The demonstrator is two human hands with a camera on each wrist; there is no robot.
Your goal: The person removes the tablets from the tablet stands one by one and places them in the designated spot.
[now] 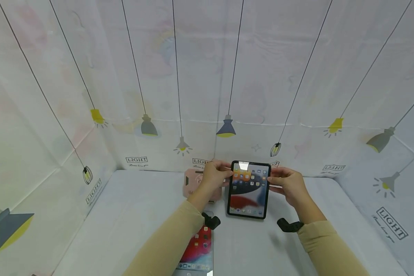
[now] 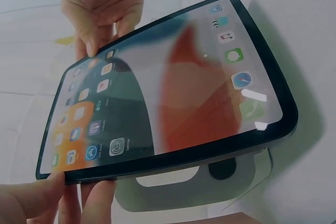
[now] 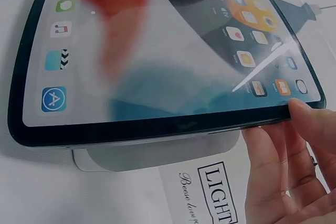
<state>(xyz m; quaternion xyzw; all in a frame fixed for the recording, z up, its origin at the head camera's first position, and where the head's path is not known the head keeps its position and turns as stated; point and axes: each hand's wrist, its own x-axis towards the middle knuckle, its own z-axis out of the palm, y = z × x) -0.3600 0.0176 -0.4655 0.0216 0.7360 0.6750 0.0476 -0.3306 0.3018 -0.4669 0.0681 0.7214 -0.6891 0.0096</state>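
A black-rimmed tablet (image 1: 248, 189) leans back in portrait position near the far side of the table, its lit screen full of app icons. My left hand (image 1: 212, 177) grips its left edge near the top, thumb on the front rim and fingers behind. On the opposite edge, my right hand (image 1: 289, 184) pinches it the same way. Behind the tablet shows a grey stand (image 3: 163, 153), also seen in the left wrist view as a grey plate (image 2: 241, 184) with a dark round spot; the tablet hides most of it.
Beyond my left hand lies a pink case-like object (image 1: 191, 182), partly covered by the hand. A second tablet (image 1: 200, 249) with a lit red screen lies flat under my left forearm. White cloth (image 1: 151, 214) covers the table, and a lamp-printed curtain (image 1: 200, 76) rises behind it.
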